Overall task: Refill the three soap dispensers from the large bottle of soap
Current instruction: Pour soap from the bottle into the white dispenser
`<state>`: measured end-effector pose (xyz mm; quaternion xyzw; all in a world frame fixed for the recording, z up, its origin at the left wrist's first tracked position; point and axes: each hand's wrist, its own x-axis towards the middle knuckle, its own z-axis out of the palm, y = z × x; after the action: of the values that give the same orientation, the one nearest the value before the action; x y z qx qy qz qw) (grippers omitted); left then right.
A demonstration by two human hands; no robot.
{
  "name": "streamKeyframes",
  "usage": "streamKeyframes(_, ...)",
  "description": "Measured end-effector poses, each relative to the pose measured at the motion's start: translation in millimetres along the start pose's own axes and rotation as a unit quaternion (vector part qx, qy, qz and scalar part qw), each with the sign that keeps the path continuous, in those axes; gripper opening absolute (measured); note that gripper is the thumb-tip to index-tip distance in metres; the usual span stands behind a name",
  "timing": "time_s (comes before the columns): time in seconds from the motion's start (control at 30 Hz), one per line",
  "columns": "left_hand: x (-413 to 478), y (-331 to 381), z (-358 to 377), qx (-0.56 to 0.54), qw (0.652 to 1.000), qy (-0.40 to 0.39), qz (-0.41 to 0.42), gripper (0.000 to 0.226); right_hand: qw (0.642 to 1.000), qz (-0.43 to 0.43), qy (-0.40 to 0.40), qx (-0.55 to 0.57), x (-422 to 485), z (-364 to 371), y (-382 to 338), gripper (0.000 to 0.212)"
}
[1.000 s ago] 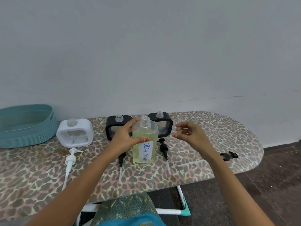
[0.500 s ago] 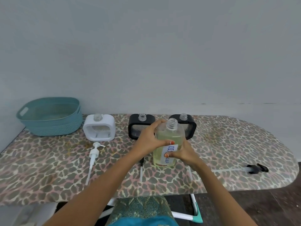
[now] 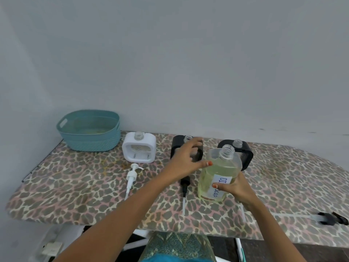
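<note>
The right hand (image 3: 235,188) is wrapped round the lower half of the large bottle (image 3: 219,173), thumb laid across its white label and fingers curled behind. The left hand (image 3: 186,161) is spread and loose, gripping nothing. Its fingers reach out over the middle black dispenser (image 3: 176,146), and its thumb tip lies at the bottle's left shoulder; I cannot tell whether it touches.

The bottle is clear, holds pale yellow-green soap, has no cap on its threaded neck and leans a little to the right. It is near the middle of the ironing board (image 3: 75,186), which has a leopard-print cover. Whether the bottle's base rests on the cover cannot be told.

- At 12 o'clock from the bottle, just behind it, is the right black dispenser (image 3: 245,156), neck open.
- At 10 o'clock stands the white dispenser (image 3: 139,148), also open.
- Farther along at 10 o'clock sits a teal basket (image 3: 90,133) against the wall.
- At 9 o'clock a white pump (image 3: 131,175) lies flat on the cover.
- A black pump (image 3: 184,184) lies at 8 o'clock, partly under the left wrist.
- At 4 o'clock, well apart by the board's edge, lies another black pump (image 3: 330,218).
</note>
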<state>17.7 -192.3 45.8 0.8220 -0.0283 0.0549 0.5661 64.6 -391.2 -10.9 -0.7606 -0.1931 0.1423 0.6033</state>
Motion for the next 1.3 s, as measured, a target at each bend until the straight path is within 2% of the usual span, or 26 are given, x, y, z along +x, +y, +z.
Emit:
streamKeyframes(0.07,-3,-5,-25,-0.008,0.999,0.047,-0.001,0.063,1.000,0.006,0.002,0.002,0,0,1,0.061)
streamKeyframes(0.23,-10,-30,-89,0.086,0.985,0.150,0.015,0.032,1.000,0.009,0.018,-0.003,1,2,5,0.050)
streamKeyframes(0.3,-10,-42,-112,0.128,0.972,0.193,0.023,0.030,1.000,0.009,0.019,0.002,1,2,5,0.047)
streamKeyframes(0.37,-10,-56,-134,0.148,0.964,0.222,0.012,0.039,1.000,0.009,0.018,0.009,1,2,6,0.045)
streamKeyframes(0.53,-4,-96,-167,0.102,0.978,0.171,-0.060,0.082,1.000,0.009,0.017,0.002,2,2,6,0.039)
streamKeyframes(0.63,2,-118,-174,0.077,0.982,0.119,-0.125,0.095,1.000,0.011,0.024,0.010,2,5,5,0.030)
streamKeyframes(0.77,8,-138,-174,0.040,0.985,0.085,-0.148,0.081,0.999,0.008,0.039,0.012,3,5,12,0.031)
streamKeyframes(0.97,11,-148,-174,0.002,0.978,0.140,-0.155,0.071,0.997,-0.011,0.073,0.003,4,6,25,0.042)
streamKeyframes(1.3,0,-123,-170,0.018,0.970,0.228,-0.078,0.054,0.991,-0.059,0.111,0.040,-1,16,19,0.040)
